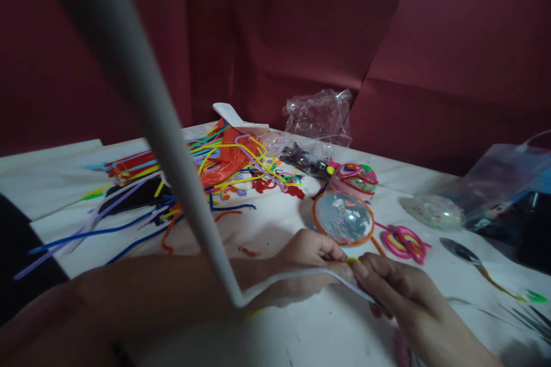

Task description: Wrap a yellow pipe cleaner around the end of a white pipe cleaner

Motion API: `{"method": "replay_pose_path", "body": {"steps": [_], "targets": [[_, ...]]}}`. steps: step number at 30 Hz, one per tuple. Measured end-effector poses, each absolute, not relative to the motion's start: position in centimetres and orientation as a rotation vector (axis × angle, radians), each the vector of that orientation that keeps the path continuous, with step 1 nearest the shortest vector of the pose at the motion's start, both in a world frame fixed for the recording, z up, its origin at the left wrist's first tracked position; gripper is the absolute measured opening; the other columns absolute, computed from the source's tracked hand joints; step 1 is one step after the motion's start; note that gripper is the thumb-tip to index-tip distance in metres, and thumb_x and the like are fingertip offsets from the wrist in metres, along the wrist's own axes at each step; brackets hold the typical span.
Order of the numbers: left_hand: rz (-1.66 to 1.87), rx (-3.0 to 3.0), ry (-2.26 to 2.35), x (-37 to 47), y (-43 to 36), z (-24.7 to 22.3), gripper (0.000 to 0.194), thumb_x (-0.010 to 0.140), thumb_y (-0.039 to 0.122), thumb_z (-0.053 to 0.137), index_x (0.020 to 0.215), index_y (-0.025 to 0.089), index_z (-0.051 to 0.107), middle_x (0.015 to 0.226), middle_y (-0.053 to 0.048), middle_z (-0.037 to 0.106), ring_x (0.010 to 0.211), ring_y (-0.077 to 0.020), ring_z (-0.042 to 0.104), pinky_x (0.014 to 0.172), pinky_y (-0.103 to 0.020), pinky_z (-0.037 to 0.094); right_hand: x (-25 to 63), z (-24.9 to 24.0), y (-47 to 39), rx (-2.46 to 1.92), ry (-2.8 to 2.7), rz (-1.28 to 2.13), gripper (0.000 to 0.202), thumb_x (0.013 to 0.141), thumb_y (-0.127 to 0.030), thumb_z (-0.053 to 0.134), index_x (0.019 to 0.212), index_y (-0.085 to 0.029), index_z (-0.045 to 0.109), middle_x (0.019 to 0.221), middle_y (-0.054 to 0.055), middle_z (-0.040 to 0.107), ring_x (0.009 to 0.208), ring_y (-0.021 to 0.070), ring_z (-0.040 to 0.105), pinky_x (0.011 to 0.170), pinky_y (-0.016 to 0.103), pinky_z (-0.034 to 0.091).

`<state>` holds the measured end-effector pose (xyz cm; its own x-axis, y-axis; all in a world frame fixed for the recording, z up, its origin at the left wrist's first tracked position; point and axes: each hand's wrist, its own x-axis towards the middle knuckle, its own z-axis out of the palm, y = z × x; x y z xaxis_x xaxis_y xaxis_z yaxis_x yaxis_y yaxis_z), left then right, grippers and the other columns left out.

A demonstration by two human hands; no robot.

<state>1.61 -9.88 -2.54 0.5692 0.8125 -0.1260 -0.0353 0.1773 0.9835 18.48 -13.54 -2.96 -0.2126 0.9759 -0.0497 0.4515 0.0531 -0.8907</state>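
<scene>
Pinching yellow piece (353,260), left hand (306,253), right hand (398,282), near orange-rimmed clear dome (343,217), clear bag (330,155) with dark contents (301,157)

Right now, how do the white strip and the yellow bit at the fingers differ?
The white strip is pale, while the yellow bit is vivid. The strip shows long and sharply bent; the yellow bit shows only a short stretch, any remainder hidden. Both reach the right hand.

dark red sheeting (301,40) rises behind a dimly lit table (275,221).
</scene>
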Motion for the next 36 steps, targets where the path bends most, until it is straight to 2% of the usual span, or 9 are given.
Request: {"method": "replay_pose_path", "body": {"steps": [4,8,12,15,18,22,29,33,36], "targets": [[0.585,1.407,0.651,1.4,-8.6,-2.6,0.010,0.066,0.013,0.062,0.060,0.013,0.055,0.053,0.006,0.051,0.050,-0.0059,0.043,0.051,-0.019,0.031,18.2,-2.0,-13.5,-1.417,-1.693,1.266,0.058,0.072,-0.075,0.050,0.056,-0.019,0.043,0.055,-0.004,0.033,0.051,0.0109,0.028,0.045,0.023,0.025],[0.378,1.644,0.596,0.9,-8.1,-2.0,0.016,0.068,0.011,0.064,0.056,0.014,0.054,0.051,0.007,0.050,0.051,-0.0068,0.045,0.052,-0.019,0.031,18.0,-2.3,-13.9,-1.427,-1.785,1.399,0.060,0.072,-0.077,0.048,0.055,-0.020,0.037,0.054,-0.006,0.026,0.051,0.0097,0.021,0.045,0.023,0.020],[0.165,1.860,0.575,0.5,-8.7,-1.2,0.020,0.068,0.008,0.065,0.052,0.014,0.055,0.047,0.008,0.045,0.050,-0.0050,0.042,0.053,-0.017,0.030,18.7,-3.5,-15.0,-1.533,-1.771,1.306,0.052,0.070,-0.068,0.059,0.057,-0.019,0.049,0.054,-0.004,0.035,0.051,0.0106,0.029,0.045,0.022,0.026],[0.207,1.721,0.596,0.7,-8.8,-1.5,0.018,0.067,0.008,0.063,0.053,0.014,0.054,0.050,0.008,0.047,0.051,-0.0047,0.042,0.053,-0.017,0.030,19.2,-3.1,-15.0,-1.548,-1.754,1.295,0.047,0.068,-0.064,0.064,0.061,-0.018,0.058,0.055,-0.003,0.042,0.052,0.0116,0.035,0.046,0.022,0.031],[0.442,1.504,0.669,1.0,-8.5,-2.0,0.014,0.066,0.020,0.064,0.058,0.015,0.054,0.050,0.008,0.045,0.046,-0.0045,0.037,0.047,-0.019,0.027,19.2,-1.7,-14.1,-1.442,-1.691,1.296,0.050,0.069,-0.067,0.063,0.057,-0.018,0.056,0.054,-0.003,0.042,0.051,0.0118,0.036,0.046,0.022,0.034],[0.650,1.329,0.744,1.3,-8.8,-2.0,0.023,0.061,0.035,0.065,0.060,0.015,0.054,0.045,0.009,0.037,0.042,-0.0038,0.029,0.043,-0.022,0.018,18.9,-1.3,-13.0,-1.395,-1.561,1.115,0.046,0.069,-0.065,0.064,0.065,-0.019,0.061,0.058,-0.001,0.048,0.055,0.0142,0.043,0.050,0.024,0.041],[0.576,1.385,0.759,1.4,-9.2,-2.1,0.022,0.066,0.030,0.063,0.058,0.015,0.050,0.045,0.009,0.036,0.044,-0.0038,0.030,0.044,-0.021,0.019,18.1,-2.1,-13.5,-1.443,-1.564,1.091,0.050,0.066,-0.067,0.063,0.062,-0.018,0.058,0.055,0.000,0.048,0.052,0.0135,0.041,0.047,0.023,0.036],[0.458,1.485,0.709,1.3,-8.4,-2.6,0.014,0.065,0.021,0.066,0.062,0.014,0.054,0.054,0.007,0.047,0.050,-0.0053,0.040,0.048,-0.019,0.028,18.0,-1.5,-13.8,-1.488,-1.652,1.206,0.040,0.067,-0.055,0.068,0.058,-0.019,0.053,0.055,-0.003,0.043,0.051,0.0122,0.037,0.046,0.022,0.032],[0.380,1.668,0.703,1.0,-8.8,-2.2,0.016,0.067,0.017,0.065,0.057,0.014,0.053,0.051,0.008,0.044,0.051,-0.0052,0.040,0.049,-0.019,0.027,18.8,-2.4,-14.2,-1.503,-1.778,1.209,0.033,0.072,-0.051,0.064,0.062,-0.020,0.056,0.058,-0.002,0.047,0.054,0.0139,0.042,0.048,0.023,0.035]]}}
